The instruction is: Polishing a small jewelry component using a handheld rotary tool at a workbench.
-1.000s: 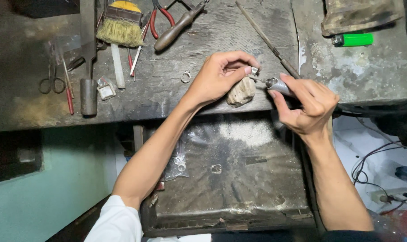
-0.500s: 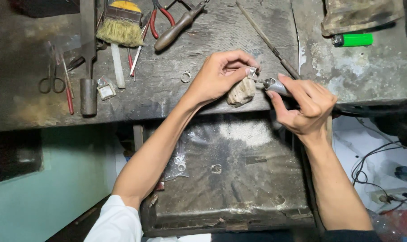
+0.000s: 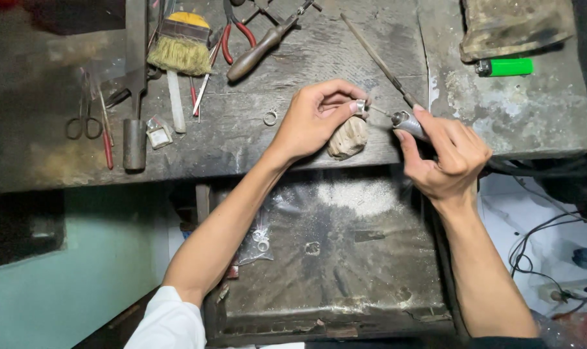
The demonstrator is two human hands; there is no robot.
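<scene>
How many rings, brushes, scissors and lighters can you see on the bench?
Rings: 2, one in the left hand at, one loose
Brushes: 1
Scissors: 1
Lighters: 1, green
Total: 5

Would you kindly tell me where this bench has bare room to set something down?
Bare wood lies between the loose ring and the left hand, and bare grey bench below the green lighter. The brush, pliers and scissors crowd the upper left.
</scene>
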